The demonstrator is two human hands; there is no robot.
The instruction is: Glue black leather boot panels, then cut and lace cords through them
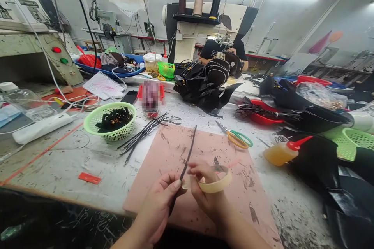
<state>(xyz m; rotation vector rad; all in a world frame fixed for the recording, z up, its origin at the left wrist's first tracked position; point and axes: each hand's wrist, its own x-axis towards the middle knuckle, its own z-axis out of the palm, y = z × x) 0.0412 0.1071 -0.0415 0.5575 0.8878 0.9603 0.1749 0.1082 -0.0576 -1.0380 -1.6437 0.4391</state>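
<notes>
My left hand (157, 202) is closed on a thin black cord (191, 144), pinched between thumb and fingers. The cord's far end rises past the fingertips, and its lower end drops below the hand. Just to the right, my right hand (209, 198) holds a roll of pale yellowish tape (217, 186), its ring hanging around the fingers. A short piece of translucent tape (186, 184) shows between the two hands, close to the cord. Both hands are above a pink cutting board (233, 202) marked with dark scraps and stains.
Scissors (238, 139) rest at the board's upper right. Left of it lie several loose black cords (146, 132) and a green basket (109, 134) of black pieces. A glue bottle (282, 155) lies to the right. Black bags (204, 81) and a sewing machine (187, 39) stand behind, where a person sits.
</notes>
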